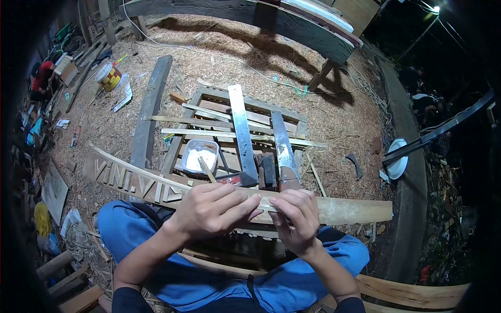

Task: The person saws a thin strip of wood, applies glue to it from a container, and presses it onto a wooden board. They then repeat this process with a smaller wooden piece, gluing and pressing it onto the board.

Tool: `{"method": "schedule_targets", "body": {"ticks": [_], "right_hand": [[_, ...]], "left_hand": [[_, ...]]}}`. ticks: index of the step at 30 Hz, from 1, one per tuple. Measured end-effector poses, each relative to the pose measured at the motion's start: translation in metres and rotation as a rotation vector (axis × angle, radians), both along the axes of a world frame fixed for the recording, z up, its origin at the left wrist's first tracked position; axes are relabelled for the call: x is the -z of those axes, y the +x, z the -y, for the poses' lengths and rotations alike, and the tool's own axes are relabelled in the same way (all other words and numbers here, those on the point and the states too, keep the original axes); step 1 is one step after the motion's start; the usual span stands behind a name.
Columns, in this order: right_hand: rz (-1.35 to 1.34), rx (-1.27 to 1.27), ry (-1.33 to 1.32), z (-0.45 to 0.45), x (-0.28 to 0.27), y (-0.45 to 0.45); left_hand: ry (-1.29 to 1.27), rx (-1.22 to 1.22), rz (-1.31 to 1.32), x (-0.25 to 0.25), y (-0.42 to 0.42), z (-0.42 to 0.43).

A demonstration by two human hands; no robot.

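Note:
A long curved wooden board [355, 211] lies across in front of me, with raised wooden letters [125, 180] on its left part. My left hand [216, 208] is closed over the board's middle, fingertips pinching a small pale piece. My right hand [296, 215] is closed just beside it, thumb and fingers pinched at the same small piece, which is mostly hidden. Beyond the hands are a white tub [200, 155] of white paste with a stick in it, and two saws with broad metal blades, one left [240, 122] and one right [282, 138].
Thin wooden strips [198, 134] lie over a wooden frame [301, 128] on the shavings. A thick beam [151, 104] and a bucket [108, 76] are at left, a bench [297, 34] ahead, a white basin [397, 159] at right. People crouch at both far sides.

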State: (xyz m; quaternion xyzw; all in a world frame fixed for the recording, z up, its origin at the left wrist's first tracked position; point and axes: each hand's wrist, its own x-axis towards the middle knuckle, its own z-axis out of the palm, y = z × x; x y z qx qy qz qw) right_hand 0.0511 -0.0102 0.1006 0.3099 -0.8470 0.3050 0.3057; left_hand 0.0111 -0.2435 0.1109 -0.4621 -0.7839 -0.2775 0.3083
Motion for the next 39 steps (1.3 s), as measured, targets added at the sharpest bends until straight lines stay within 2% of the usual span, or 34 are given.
{"method": "schedule_targets", "body": {"ticks": [13, 16, 19, 20, 22, 27, 30, 35, 38, 39], "right_hand": [[-0.063, -0.027, -0.041, 0.004, -0.004, -0.002], [-0.039, 0.054, -0.021, -0.005, -0.004, -0.001], [0.191, 0.382, 0.048, -0.023, 0.015, 0.007], [0.185, 0.389, 0.051, -0.028, 0.027, 0.014], [0.358, 0.586, 0.071, -0.036, 0.05, 0.027], [0.323, 0.57, 0.215, -0.025, 0.06, 0.036], [0.422, 0.616, 0.197, -0.018, 0.064, 0.029], [0.356, 0.644, 0.107, -0.019, 0.072, 0.02], [0.351, 0.562, 0.145, -0.022, 0.066, 0.018], [0.325, 0.541, 0.065, -0.023, 0.063, 0.019]], "left_hand": [[-0.066, 0.006, 0.014, 0.004, -0.003, 0.002], [-0.061, -0.04, 0.085, 0.007, -0.007, 0.001], [-0.08, -0.051, 0.114, 0.004, -0.01, 0.005], [-0.102, -0.059, 0.128, 0.003, -0.011, 0.006], [-0.12, -0.071, 0.141, 0.002, -0.012, 0.005], [-0.114, -0.033, 0.174, 0.007, -0.015, -0.003], [-0.094, -0.024, 0.199, 0.009, -0.015, -0.01], [-0.11, -0.008, 0.19, 0.014, -0.016, -0.015], [-0.13, 0.0, 0.177, 0.014, -0.015, -0.016], [-0.137, -0.001, 0.173, 0.014, -0.016, -0.018]]}}
